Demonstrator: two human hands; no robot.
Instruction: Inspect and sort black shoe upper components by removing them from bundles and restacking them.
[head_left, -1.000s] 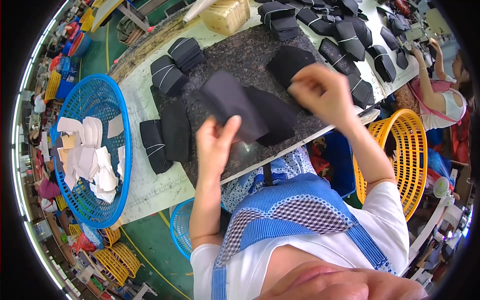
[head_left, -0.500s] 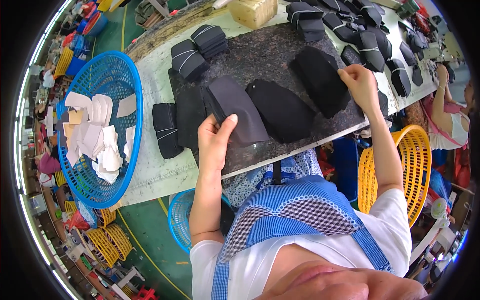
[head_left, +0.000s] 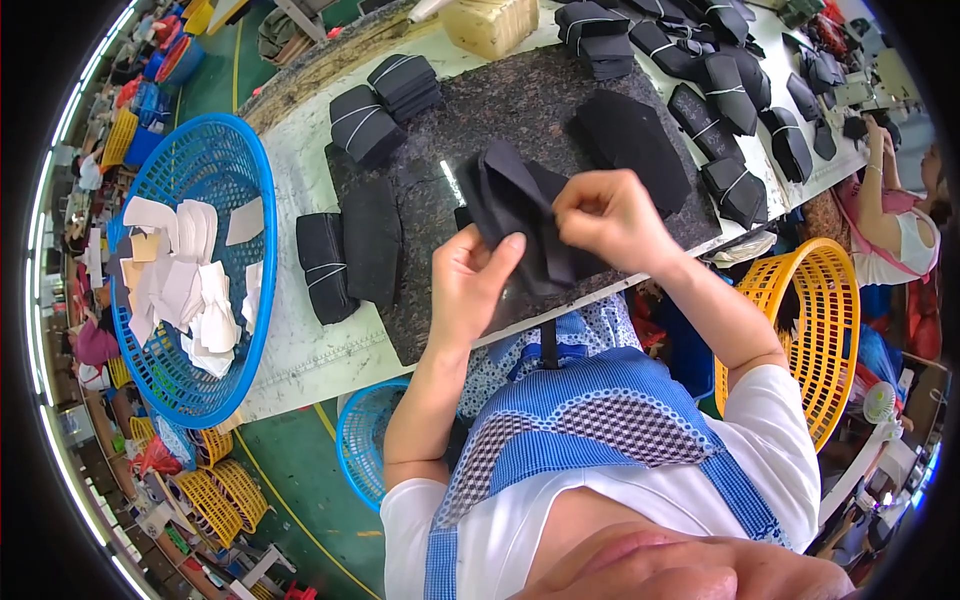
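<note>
Over the dark speckled slab point(head_left: 440, 340), my left hand point(head_left: 472, 285) grips black cut fabric pieces point(head_left: 508, 195) between thumb and fingers. The upper piece is bent and folded lengthwise. My right hand point(head_left: 612, 218) is closed in a pinch at the right edge of these pieces; its fingertips are partly hidden. Beneath both hands lies more black fabric, mostly covered. To the right sits a flat black stack of pieces point(head_left: 635, 150), apart from my fingers. On the left rests another black stack point(head_left: 372, 245), beside a tied black bundle point(head_left: 322, 270).
A blue basket point(head_left: 262, 330) with pale scraps stands at the left. Tied black bundles point(head_left: 365, 125) lie along the slab's far side, and several more crowd the right. A yellowish block point(head_left: 490, 28) sits at the back. A yellow basket point(head_left: 848, 330) is at right, near another person point(head_left: 890, 210).
My right hand has left the right-hand stack and come to the held pieces. My left hand has moved right with the fabric, which is now folded instead of spread flat.
</note>
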